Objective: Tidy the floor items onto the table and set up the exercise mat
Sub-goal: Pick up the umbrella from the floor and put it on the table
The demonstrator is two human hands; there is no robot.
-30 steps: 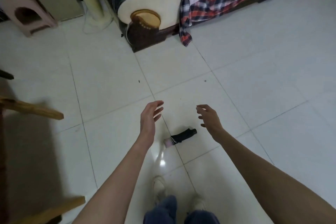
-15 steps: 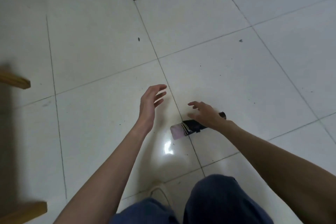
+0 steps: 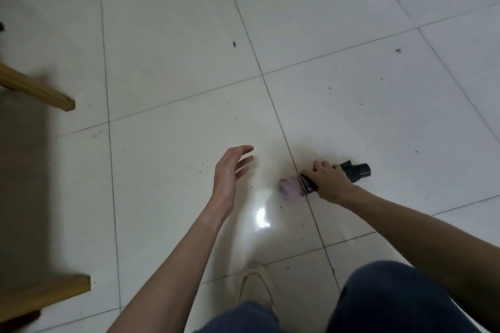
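Right hand (image 3: 328, 184) gripping folded pink-and-black fabric umbrella (image 3: 293, 188); left hand (image 3: 230, 173) open, empty beside it.
Risk: off-centre hold, handle end may tip.

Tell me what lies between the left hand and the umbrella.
Head view: only bare tile with a glare patch between left hand and umbrella, gripped by right hand.

A folded umbrella (image 3: 311, 181) lies flat on the floor, pink end at 8 o'clock, black handle at 2 o'clock
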